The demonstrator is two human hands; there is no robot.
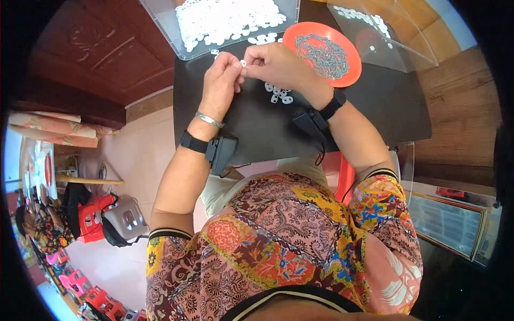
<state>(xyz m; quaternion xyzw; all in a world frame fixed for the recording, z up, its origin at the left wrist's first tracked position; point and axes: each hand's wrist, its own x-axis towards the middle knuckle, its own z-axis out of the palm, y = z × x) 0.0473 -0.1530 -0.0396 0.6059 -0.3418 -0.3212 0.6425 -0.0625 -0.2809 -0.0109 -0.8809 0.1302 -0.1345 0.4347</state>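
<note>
Clear bin point(168, 27), white pieces point(230, 21) — orange-red plate point(290, 39), grey bits point(324, 56).

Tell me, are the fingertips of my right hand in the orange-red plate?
No, the right hand has its fingertips left of the orange-red plate, beside the left hand at a small white piece.

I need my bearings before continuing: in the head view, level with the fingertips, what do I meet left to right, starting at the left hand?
Left hand, small white piece, right hand, round orange-red plate, clear container.
</note>
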